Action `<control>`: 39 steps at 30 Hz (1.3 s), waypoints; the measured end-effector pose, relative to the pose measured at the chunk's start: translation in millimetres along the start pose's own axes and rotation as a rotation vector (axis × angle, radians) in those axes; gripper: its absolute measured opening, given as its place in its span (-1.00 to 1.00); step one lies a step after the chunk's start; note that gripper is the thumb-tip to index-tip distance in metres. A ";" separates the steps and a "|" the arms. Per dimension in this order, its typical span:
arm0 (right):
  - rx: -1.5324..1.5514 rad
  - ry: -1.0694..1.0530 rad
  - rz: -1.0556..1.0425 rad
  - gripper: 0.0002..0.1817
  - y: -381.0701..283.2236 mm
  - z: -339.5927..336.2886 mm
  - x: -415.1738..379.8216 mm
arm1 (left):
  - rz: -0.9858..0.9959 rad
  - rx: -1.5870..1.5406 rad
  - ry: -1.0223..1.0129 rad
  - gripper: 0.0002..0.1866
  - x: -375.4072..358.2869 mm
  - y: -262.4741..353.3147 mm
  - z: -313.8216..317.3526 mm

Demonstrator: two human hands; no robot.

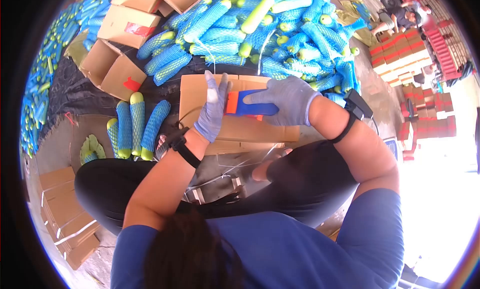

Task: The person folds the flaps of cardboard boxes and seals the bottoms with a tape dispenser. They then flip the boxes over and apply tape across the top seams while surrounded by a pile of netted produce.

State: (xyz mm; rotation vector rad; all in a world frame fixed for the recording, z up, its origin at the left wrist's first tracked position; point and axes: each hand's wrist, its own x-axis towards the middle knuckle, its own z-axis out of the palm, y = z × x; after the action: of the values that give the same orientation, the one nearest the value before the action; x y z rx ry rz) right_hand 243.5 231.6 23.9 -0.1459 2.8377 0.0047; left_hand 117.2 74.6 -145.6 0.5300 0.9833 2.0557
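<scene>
A cardboard box lies in front of my knees, its top flaps folded flat. Gloved, my right hand is wrapped round a blue and orange tape dispenser that rests on the box top. My left hand is at the dispenser's orange end, above the left part of the box, with its fingers stretched out. Whether its palm touches the dispenser is hard to tell. Long green vegetables in blue net sleeves stand left of the box.
Beyond the box is a large pile of netted vegetables. An open carton stands at the upper left, and flattened cardboard lies at the lower left. Stacked cartons and people are at the upper right.
</scene>
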 end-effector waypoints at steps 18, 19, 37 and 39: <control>-0.098 -0.502 0.325 -0.28 153.8 41.9 -205.3 | 0.206 1.957 -0.343 -0.19 -29.8 -5.0 41.8; -0.092 -0.499 0.335 -0.28 155.9 49.2 -198.1 | 0.196 1.981 -0.328 -0.16 -30.8 -5.3 42.8; 0.103 -0.640 0.003 -0.53 122.8 203.8 3.8 | 0.323 1.806 -0.902 -0.22 -7.1 -54.1 112.2; 0.018 -0.662 0.089 -0.62 123.1 200.4 -3.6 | 0.314 1.789 -0.846 -0.22 -4.9 -54.1 108.1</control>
State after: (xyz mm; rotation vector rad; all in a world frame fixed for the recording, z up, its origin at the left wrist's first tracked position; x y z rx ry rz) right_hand 293.6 358.0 -167.9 -0.0077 2.1796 0.0388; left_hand 214.8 142.2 -122.1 2.2220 1.9413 0.3636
